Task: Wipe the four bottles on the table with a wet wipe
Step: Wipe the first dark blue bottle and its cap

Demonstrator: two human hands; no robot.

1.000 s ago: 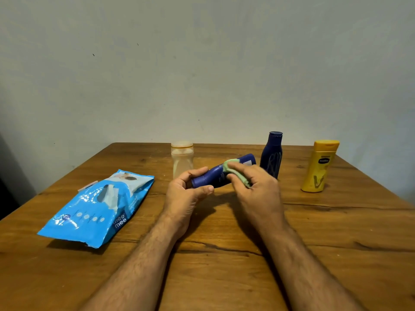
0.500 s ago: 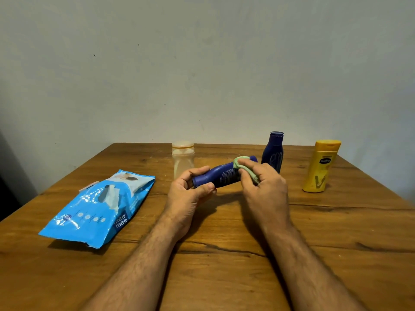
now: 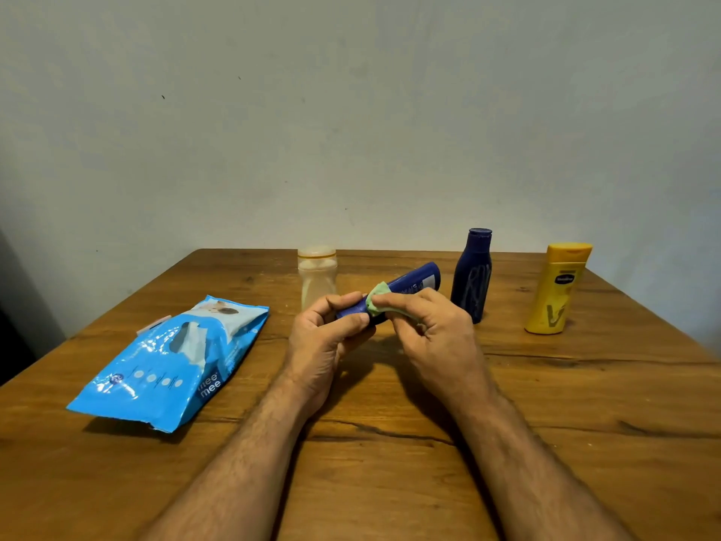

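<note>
Holding a dark blue plastic bottle (image 3: 413, 283) lying on its side above the middle of the brown wooden table (image 3: 546, 404), we have our left hand (image 3: 325, 341) closed around its near end, thumb on the near side and fingers curled over the top. Our right hand (image 3: 433, 333) pinches a crumpled pale green wet wipe (image 3: 377, 300) between thumb and fingertips and presses it against the bottle's body, just beside the left hand's fingers. The bottle's far end points toward 1 o'clock and tilts slightly upward, with a pale label showing near that end. From the held bottle, three others stand upright toward the back of the table: a translucent cream plastic bottle with a pale lid (image 3: 317, 277) at about 10 o'clock, partly behind our left fingers; a dark blue plastic bottle with a narrow neck (image 3: 473, 275) at about 3 o'clock, just beside the held bottle's far end; and a yellow plastic lotion bottle with a dark oval label (image 3: 556, 290) farther out at 3 o'clock, well apart from the rest. At 8 o'clock from our hands lies a glossy light blue soft pack of wet wipes (image 3: 167, 365), flat on the table, its flap open and a white wipe showing in the opening. Both forearms are bare.
</note>
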